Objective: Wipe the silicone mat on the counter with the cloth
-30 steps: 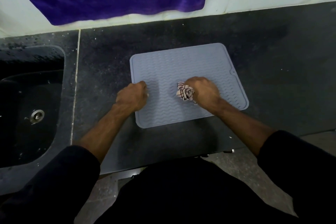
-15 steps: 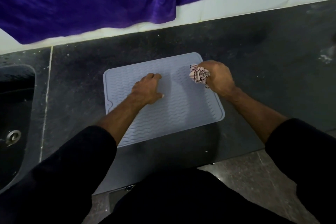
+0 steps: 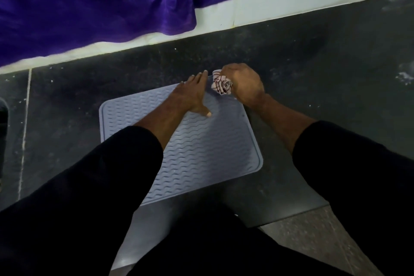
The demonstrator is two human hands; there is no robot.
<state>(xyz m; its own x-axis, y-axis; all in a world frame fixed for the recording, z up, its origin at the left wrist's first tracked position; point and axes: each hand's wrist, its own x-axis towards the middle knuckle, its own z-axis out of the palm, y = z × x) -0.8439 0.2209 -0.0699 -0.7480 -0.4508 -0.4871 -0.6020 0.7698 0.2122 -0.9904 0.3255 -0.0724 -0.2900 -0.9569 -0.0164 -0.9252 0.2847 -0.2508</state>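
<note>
Your right hand [image 3: 243,87] is curled tight around the cloth [image 3: 221,85], a crumpled wad of pale fabric with dark red stripes that bulges out on the thumb side of your fist. You have it at the far right corner of the silicone mat [image 3: 201,150], pressed down onto the mat there as far as this angle lets me judge; the contact itself is hidden under the wad. Your left hand [image 3: 192,96] lies flat on the mat just beside the cloth, fingers straight and close together, reaching past the far edge so the fingertips [image 3: 205,72] sit over the dark counter [image 3: 324,69]. Its thumb is splayed toward you, resting on the ridged surface. That hand holds nothing. The mat itself, grey-blue with wavy ribs, lies flat on the counter in front of you, its near left part covered by your black sleeve [image 3: 116,168]
</note>
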